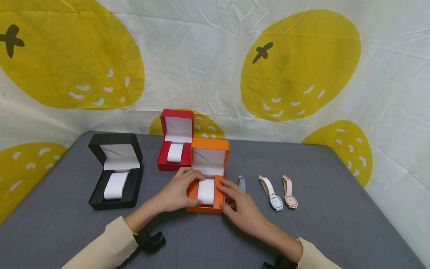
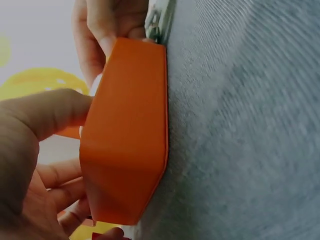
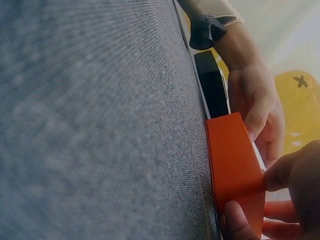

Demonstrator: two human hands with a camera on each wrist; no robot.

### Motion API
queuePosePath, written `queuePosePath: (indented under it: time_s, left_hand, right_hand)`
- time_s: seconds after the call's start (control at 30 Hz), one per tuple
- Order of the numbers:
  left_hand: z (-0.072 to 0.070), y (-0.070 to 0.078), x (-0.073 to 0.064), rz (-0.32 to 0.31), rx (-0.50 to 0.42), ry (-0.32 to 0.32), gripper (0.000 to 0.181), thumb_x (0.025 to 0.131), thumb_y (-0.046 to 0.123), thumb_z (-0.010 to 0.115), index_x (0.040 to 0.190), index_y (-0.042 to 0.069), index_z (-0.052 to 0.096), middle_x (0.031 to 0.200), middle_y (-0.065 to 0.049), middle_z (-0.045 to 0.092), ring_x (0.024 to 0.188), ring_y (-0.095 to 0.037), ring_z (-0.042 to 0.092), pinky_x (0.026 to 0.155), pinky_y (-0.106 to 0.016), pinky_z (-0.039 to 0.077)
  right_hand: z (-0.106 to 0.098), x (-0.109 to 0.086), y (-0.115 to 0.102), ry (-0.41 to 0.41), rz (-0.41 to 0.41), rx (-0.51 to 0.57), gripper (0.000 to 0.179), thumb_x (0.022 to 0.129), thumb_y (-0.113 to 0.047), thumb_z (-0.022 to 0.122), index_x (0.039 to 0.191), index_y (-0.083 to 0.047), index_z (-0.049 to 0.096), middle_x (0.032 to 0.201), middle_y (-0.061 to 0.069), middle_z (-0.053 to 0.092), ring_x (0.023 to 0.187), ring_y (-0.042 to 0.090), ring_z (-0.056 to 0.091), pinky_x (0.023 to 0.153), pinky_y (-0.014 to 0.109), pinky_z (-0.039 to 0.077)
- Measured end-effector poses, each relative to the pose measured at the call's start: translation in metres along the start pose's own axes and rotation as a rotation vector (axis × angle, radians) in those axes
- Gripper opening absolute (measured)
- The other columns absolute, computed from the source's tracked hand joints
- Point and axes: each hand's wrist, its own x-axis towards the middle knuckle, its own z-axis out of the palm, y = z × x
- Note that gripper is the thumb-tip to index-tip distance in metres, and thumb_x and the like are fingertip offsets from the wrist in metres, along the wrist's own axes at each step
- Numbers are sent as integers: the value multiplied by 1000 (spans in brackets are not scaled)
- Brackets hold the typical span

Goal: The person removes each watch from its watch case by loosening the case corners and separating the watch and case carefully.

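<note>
An orange watch box stands with its lid up, a white cushion inside it. My left hand holds the box's left side, thumb by the front rim and forefinger along the inner edge near the cushion. On the opposite side, my right hand grips the right wall, with fingers at the rim and thumb low near the front corner. A watch with a blue strap lies just beyond the right hand, which hides part of it. In the right wrist view, fingertips press the orange box.
An open black watch box stands to the left, and an open red watch box is behind the orange one. Both contain white cushions. A white watch and a pink watch lie on the grey tabletop at right.
</note>
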Motion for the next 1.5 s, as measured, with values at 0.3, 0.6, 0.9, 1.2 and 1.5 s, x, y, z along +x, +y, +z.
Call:
queuePosePath:
  time_s: [0.3,0.6,0.9,1.2,1.5]
  left_hand:
    - [-3,3,0,-27,-38,-43,49,75,28,79,118,17,58,125,-1,54,123,-23,33,94,-51,41]
    - [0,4,0,-23,-13,13,46,74,28,80,114,19,59,121,2,56,121,-19,34,93,-46,42]
    - [0,9,-2,30,52,23,48,75,29,80,117,16,60,122,1,57,124,-22,36,96,-51,39]
    - [-1,16,-1,3,107,8,51,76,31,79,121,15,61,123,-1,57,125,-22,36,98,-52,37]
    - [1,5,-3,15,56,52,54,70,34,84,118,16,63,118,3,57,116,-16,39,91,-43,45]
  right_hand:
    - [-1,-1,0,1,15,-3,47,87,-5,66,133,-3,55,144,5,43,83,7,58,71,23,52]
    - [-2,-1,-1,2,-2,2,47,87,-4,65,133,-3,55,145,6,42,84,8,59,71,23,52]
    - [-5,-1,-2,-5,5,8,47,88,-4,65,133,-2,54,145,7,41,85,11,61,71,24,53]
    - [-6,-1,-2,-1,-1,12,47,87,-3,65,133,0,54,145,8,42,84,12,61,72,24,53]
    - [-3,0,-1,-19,-1,16,47,88,-4,65,133,-1,54,146,8,41,84,11,61,72,24,53]
